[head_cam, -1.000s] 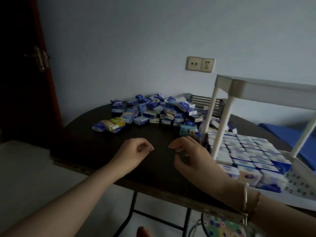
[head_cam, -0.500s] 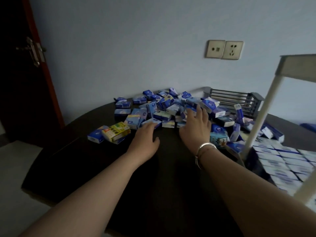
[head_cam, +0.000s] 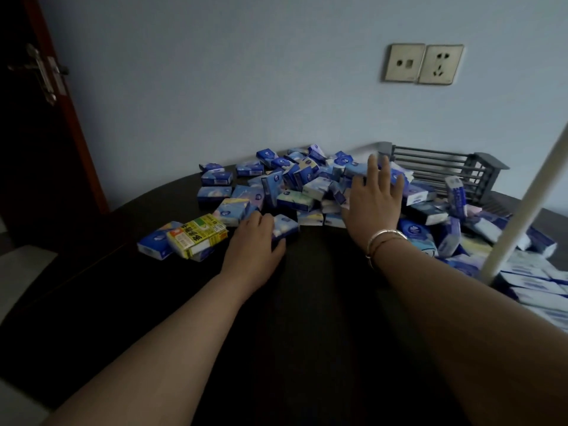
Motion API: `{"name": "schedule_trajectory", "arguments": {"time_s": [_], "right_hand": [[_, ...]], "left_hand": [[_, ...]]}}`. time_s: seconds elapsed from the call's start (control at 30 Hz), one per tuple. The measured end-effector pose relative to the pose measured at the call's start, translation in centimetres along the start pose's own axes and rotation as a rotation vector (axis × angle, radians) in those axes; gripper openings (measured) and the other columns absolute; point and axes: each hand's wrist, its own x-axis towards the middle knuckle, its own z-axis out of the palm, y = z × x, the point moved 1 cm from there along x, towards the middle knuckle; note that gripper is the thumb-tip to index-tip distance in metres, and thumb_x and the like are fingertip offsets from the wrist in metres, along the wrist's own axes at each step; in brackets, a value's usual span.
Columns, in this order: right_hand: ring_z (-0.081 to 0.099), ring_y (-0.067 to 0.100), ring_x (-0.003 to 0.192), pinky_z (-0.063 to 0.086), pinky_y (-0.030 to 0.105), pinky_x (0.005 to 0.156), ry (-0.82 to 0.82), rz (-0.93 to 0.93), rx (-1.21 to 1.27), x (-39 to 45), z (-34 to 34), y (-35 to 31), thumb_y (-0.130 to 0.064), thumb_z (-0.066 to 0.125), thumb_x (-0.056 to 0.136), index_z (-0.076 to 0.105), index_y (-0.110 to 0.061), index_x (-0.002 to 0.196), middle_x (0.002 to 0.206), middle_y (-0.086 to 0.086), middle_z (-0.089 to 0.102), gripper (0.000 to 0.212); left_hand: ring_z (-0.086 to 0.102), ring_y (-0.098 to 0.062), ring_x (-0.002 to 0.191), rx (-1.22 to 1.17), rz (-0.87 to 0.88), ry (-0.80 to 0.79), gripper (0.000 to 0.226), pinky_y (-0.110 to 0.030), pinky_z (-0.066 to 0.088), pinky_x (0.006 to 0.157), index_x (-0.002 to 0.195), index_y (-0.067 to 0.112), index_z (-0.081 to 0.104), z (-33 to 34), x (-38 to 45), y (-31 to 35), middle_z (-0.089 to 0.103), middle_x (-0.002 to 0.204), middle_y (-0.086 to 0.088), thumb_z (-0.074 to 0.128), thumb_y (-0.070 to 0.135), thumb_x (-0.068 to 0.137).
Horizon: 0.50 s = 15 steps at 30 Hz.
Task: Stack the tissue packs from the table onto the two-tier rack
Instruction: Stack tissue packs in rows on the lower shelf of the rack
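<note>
- Both hands had been carried from the rack (head_cam: 519, 210) to the tissue packs (head_cam: 310, 192) heaped on the bench (head_cam: 92, 287).
- One pack (head_cam: 284, 227) was gripped by the left hand (head_cam: 255, 241); right hand (head_cam: 373, 201) was spread flat over others, so picking had begun.

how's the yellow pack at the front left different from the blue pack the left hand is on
The yellow pack is yellow and green with dense print; the blue pack is blue and white. The yellow pack lies propped on other packs, untouched; the blue pack lies on the table with the left hand curled round it. The yellow pack shows whole, the blue pack is partly covered by fingers. Both are small rectangular packs at the pile's near edge.
</note>
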Motion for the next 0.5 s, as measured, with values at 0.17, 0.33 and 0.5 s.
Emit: {"name": "schedule_trajectory", "arguments": {"time_s": [0.17, 0.33, 0.5], "right_hand": [[0.003, 0.028, 0.147, 0.001, 0.049, 0.116, 0.027, -0.085, 0.115, -2.8, -2.7, -0.2, -0.027, 0.059, 0.085, 0.045, -0.013, 0.130, 0.155, 0.010, 0.019, 0.050], [0.049, 0.030, 0.115, 0.038, 0.042, 0.096, 0.006, -0.072, 0.315, -7.6, -7.5, -1.9, -0.031, 0.058, 0.083, 0.050, -0.015, 0.114, 0.120, 0.008, 0.056, 0.036], [0.055, 0.023, 0.096, 0.048, 0.036, 0.072, 0.000, -0.108, 0.645, -13.8, -13.8, -2.8, -0.030, 0.060, 0.083, 0.050, -0.018, 0.113, 0.106, 0.001, 0.058, 0.034]], "left_hand": [[0.044, -0.022, 0.104, -0.037, -0.005, -0.005, 0.031, -0.027, 0.037, 0.079, 0.093, 0.021, 0.035, -1.6, -1.9, 1.0, 0.041, 0.113, -0.005, 0.063, 0.033, 0.088], [0.045, -0.024, 0.100, -0.144, -0.178, -0.113, 0.029, -0.039, 0.043, 0.082, 0.101, 0.020, 0.037, -4.4, -5.7, 3.6, 0.051, 0.104, -0.003, 0.055, 0.041, 0.091], [0.057, -0.025, 0.092, -0.922, -0.650, -0.095, 0.017, -0.045, 0.048, 0.091, 0.108, 0.022, 0.033, -8.4, -9.9, 7.7, 0.056, 0.107, -0.009, 0.039, 0.035, 0.099]]}}
